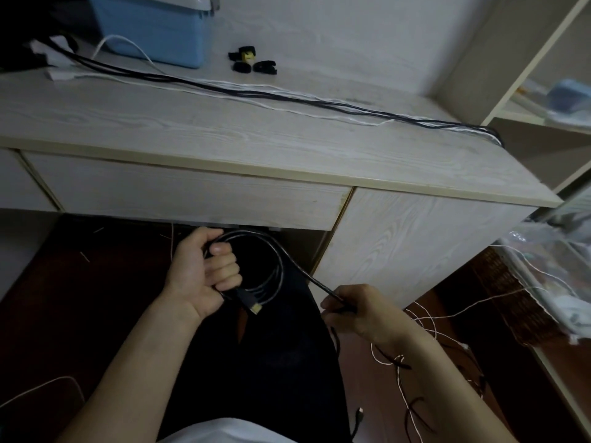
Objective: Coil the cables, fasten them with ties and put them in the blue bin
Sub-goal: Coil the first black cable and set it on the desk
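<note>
A pale, wood-grain table with a drawer front fills the upper half of the view, above a dark reddish floor. At about 11 o'clock on the table stands a light blue plastic bin, and just to its right, near 12 o'clock, lie a few small black cable ties, one with a yellow part. A bundle of long black and white cables runs across the table from 10 o'clock to the edge at 2 o'clock, where it drops over the side.

Below the table edge, near the centre, the left hand is closed around a coiled black cable; its gold-tipped plug hangs just under the fist. The free length of that cable leads toward 4 o'clock, where the right hand pinches it between thumb and fingers. More thin white and black cables lie tangled on the floor at 4 to 5 o'clock.
</note>
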The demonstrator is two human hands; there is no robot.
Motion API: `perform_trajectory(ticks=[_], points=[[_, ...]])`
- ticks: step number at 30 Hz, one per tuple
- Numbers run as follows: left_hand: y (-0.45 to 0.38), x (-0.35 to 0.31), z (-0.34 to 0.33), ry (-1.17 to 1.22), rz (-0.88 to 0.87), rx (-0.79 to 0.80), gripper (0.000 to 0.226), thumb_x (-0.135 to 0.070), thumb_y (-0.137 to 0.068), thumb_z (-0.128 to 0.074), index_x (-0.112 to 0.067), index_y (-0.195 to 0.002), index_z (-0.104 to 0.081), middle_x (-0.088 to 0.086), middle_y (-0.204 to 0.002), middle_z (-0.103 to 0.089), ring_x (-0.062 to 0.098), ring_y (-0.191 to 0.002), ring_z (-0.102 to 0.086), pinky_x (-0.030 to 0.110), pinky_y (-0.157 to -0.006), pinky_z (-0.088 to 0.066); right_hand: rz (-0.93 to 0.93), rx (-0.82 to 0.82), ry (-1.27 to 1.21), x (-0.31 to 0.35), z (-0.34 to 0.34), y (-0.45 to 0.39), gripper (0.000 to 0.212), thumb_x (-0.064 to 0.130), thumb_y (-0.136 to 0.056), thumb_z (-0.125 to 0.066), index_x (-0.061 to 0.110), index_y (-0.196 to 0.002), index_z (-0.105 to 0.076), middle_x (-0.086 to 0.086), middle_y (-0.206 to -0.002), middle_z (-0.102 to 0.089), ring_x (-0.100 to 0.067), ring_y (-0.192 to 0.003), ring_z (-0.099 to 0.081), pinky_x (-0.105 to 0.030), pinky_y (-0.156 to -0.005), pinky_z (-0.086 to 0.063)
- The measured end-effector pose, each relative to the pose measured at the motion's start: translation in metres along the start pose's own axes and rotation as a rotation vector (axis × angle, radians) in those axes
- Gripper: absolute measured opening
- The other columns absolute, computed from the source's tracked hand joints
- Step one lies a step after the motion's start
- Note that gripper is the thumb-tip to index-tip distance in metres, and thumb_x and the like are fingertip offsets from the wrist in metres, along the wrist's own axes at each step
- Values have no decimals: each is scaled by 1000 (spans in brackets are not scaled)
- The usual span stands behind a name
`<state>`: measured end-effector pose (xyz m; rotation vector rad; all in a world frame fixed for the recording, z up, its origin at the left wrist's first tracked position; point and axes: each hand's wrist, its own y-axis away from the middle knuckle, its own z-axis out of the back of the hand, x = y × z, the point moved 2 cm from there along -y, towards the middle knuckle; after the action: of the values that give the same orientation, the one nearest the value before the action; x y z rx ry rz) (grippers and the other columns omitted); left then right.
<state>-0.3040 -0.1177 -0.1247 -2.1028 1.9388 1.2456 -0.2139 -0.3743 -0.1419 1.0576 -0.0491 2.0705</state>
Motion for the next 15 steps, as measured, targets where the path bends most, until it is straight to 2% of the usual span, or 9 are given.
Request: perform_trajectory(ticks=[2, 4, 6, 8, 10, 11, 12, 14, 15], points=[[0, -4, 5, 21, -29, -31, 42, -34, -90, -44, -22, -51, -35, -11, -36, -17, 6, -28, -14, 21, -29, -13, -12, -52, -27, 1, 9, 3, 5, 24, -86, -76, 25, -86, -71, 5, -79, -73, -7, -71, -68, -31, -69, -57], [-1, -6, 10, 51, -53, -63, 41, -33, -90, -45, -22, -52, -34, -11, -36, -18, 6, -28, -14, 22, -30, -13, -27, 8, -28, 4, 18, 9, 22, 32, -86, -77, 27, -66, -68, 9, -59, -63, -4, -54, -56, -20, -56, -45], [-3, -7, 15, 80, -72, -87, 40, -33, -90, -45, -22, -53, -34, -11, -37, -18, 6, -29, -14, 22, -31, -13, -94, 70, 29, 4, 20, 16, 35, 47, -82, -75, 26, -56, -65, 11, -49, -51, -4, -48, -44, -17, -51, -34], [-5, -8, 19, 92, -85, -101, 39, -33, -90, -45, -22, -54, -34, -11, -37, -18, 7, -29, -14, 22, -30, -14, -105, 12, 176, -6, 20, 15, 31, 51, -83, -72, 23, -70, -71, 14, -60, -57, -2, -57, -55, -17, -56, -39], [-5, -8, 22, 92, -82, -106, 39, -34, -90, -46, -22, -54, -34, -10, -37, -19, 7, -29, -14, 22, -30, -15, -100, -149, 344, -16, 24, 9, 11, 36, -88, -72, 27, -94, -72, 15, -91, -62, -8, -88, -65, -24, -76, -47], [-5, -9, 23, 95, -81, -106, 40, -34, -90, -46, -22, -54, -34, -10, -37, -19, 7, -29, -14, 22, -30, -15, -111, -207, 409, -20, 26, 8, 20, 24, -88, -71, 28, -108, -70, 10, -107, -59, -15, -101, -63, -28, -86, -49], [-5, -10, 25, 104, -87, -111, 40, -34, -90, -46, -22, -53, -35, -10, -38, -19, 7, -30, -14, 22, -30, -16, -153, -244, 421, -23, 27, 8, 38, 11, -85, -70, 27, -119, -66, 3, -119, -55, -20, -107, -61, -30, -92, -48], [-5, -14, 31, 134, -114, -133, 40, -33, -90, -46, -22, -53, -35, -10, -38, -20, 7, -30, -14, 22, -31, -15, -273, -305, 349, -31, 32, 12, 56, -3, -79, -66, 22, -128, -59, -6, -128, -51, -25, -100, -63, -29, -87, -50], [-5, -16, 35, 155, -130, -150, 40, -33, -90, -46, -22, -53, -36, -10, -39, -20, 7, -31, -14, 22, -32, -15, -311, -346, 307, -34, 33, 13, 52, -3, -79, -68, 20, -125, -61, -7, -123, -56, -23, -93, -65, -29, -80, -51]])
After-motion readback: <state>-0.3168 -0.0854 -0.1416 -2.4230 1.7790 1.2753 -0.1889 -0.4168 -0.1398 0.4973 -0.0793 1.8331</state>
